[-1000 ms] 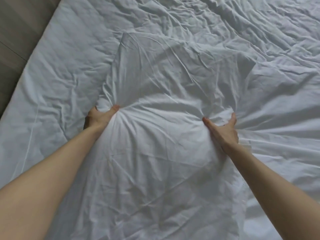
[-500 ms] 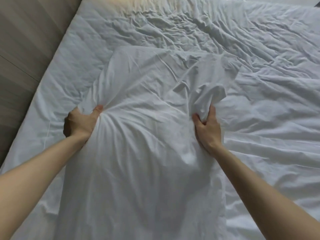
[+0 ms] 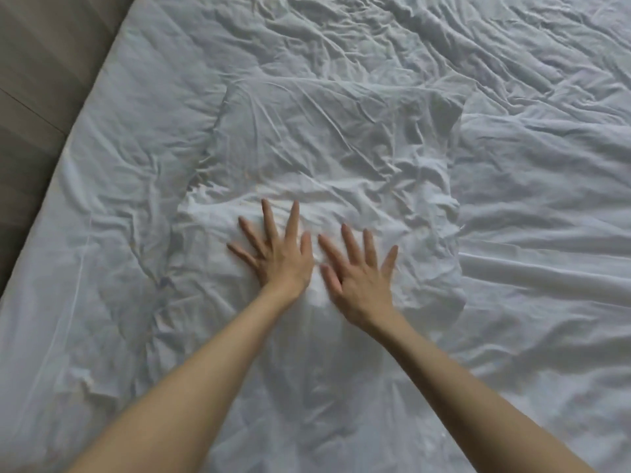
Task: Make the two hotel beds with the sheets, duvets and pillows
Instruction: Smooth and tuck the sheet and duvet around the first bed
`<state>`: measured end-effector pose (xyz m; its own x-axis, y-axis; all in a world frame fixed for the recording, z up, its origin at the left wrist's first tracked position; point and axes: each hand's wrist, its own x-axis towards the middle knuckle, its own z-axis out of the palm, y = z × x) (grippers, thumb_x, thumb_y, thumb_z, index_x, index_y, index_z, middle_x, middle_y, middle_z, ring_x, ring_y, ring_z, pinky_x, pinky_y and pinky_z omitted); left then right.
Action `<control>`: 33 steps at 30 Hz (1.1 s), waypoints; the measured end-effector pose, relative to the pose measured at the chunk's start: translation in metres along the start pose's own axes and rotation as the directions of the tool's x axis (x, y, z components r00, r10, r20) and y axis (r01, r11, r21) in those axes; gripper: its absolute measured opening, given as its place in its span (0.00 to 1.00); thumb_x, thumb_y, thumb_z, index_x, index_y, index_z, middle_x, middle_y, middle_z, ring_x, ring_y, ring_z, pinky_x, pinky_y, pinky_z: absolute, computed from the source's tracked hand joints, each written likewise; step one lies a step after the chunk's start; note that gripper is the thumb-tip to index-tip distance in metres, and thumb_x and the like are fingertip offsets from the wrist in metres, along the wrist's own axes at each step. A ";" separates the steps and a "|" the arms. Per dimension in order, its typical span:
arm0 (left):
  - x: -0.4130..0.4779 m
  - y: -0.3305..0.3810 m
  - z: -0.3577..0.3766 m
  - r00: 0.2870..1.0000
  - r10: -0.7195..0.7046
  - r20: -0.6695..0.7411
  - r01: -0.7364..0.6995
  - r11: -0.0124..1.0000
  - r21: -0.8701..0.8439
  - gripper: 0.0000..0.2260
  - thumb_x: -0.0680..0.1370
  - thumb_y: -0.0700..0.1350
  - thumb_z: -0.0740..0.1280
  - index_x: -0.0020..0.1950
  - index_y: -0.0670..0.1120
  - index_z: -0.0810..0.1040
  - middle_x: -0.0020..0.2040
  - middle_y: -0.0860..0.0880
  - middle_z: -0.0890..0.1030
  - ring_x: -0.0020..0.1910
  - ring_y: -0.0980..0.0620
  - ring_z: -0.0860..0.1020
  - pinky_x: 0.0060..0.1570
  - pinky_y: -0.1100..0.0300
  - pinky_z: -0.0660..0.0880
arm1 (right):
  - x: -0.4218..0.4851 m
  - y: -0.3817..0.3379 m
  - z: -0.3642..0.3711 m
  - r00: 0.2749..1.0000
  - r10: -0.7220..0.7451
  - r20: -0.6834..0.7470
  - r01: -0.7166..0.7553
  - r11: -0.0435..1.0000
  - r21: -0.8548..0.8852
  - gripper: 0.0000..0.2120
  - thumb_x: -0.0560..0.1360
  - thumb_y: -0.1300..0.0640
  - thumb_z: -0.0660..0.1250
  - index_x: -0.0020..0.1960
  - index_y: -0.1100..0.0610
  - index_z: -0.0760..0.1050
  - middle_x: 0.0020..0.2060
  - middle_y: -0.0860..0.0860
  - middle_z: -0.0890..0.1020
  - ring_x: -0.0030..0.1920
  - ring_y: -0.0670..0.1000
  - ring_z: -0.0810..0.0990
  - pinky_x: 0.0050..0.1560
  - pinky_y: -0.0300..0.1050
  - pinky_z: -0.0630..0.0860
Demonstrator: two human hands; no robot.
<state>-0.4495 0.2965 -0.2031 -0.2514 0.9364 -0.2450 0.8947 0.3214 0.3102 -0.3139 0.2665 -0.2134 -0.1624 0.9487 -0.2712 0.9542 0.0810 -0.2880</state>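
Note:
A white pillow (image 3: 334,141) in a wrinkled case lies on the bed, its far end pointing away from me. My left hand (image 3: 276,247) lies flat on its middle with fingers spread. Right beside it, my right hand (image 3: 358,268) presses down the same way, fingers straight and fanned. Neither hand grips any cloth. Under the pillow spreads a crumpled white sheet (image 3: 529,165) that covers the whole mattress.
The mattress's left edge (image 3: 78,138) runs diagonally from top centre to lower left. Beyond it is a brown wooden floor (image 3: 37,80). The sheet continues in heavy wrinkles to the right and far side.
Both hands let go of the pillow's sides and moved inward to its middle, now lying flat and open. The bunched pillow has settled flat on the bed.

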 end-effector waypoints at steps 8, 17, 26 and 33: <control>-0.028 -0.040 0.032 0.969 0.093 0.229 -0.133 0.977 0.168 0.31 0.78 0.68 0.49 0.76 0.63 0.38 0.77 0.53 0.31 0.75 0.44 0.30 0.70 0.40 0.30 | -0.017 0.095 0.002 0.923 0.354 0.153 -0.348 0.935 -0.068 0.29 0.79 0.34 0.44 0.76 0.36 0.36 0.77 0.45 0.35 0.77 0.53 0.32 0.70 0.73 0.37; -0.162 -0.090 0.058 0.932 0.250 0.261 -0.294 0.945 0.145 0.34 0.72 0.69 0.53 0.77 0.61 0.53 0.80 0.48 0.52 0.77 0.37 0.49 0.68 0.33 0.42 | -0.132 0.044 0.038 0.949 0.066 0.308 -0.038 0.995 -0.096 0.36 0.73 0.26 0.46 0.72 0.32 0.30 0.72 0.43 0.24 0.74 0.57 0.25 0.66 0.77 0.37; -0.252 -0.109 0.044 0.793 0.150 0.590 -0.341 0.913 0.225 0.34 0.72 0.73 0.46 0.74 0.68 0.35 0.75 0.54 0.27 0.73 0.36 0.30 0.66 0.28 0.38 | -0.263 0.064 0.052 0.738 0.251 0.626 -0.171 0.968 -0.186 0.34 0.79 0.37 0.55 0.78 0.40 0.41 0.78 0.47 0.38 0.78 0.58 0.43 0.72 0.67 0.54; -0.307 -0.098 -0.011 0.725 0.317 0.611 -0.477 0.871 0.115 0.28 0.81 0.61 0.54 0.78 0.62 0.46 0.80 0.53 0.45 0.78 0.44 0.46 0.74 0.41 0.48 | -0.331 0.031 0.008 0.953 0.232 0.196 -0.225 0.973 -0.060 0.33 0.80 0.45 0.58 0.78 0.40 0.44 0.78 0.50 0.55 0.76 0.56 0.56 0.73 0.60 0.57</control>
<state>-0.4643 -0.0208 -0.1484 0.3266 0.6945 -0.6411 0.9419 -0.1831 0.2815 -0.2325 -0.0476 -0.1395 0.0176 0.8626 -0.5056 0.9795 -0.1163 -0.1643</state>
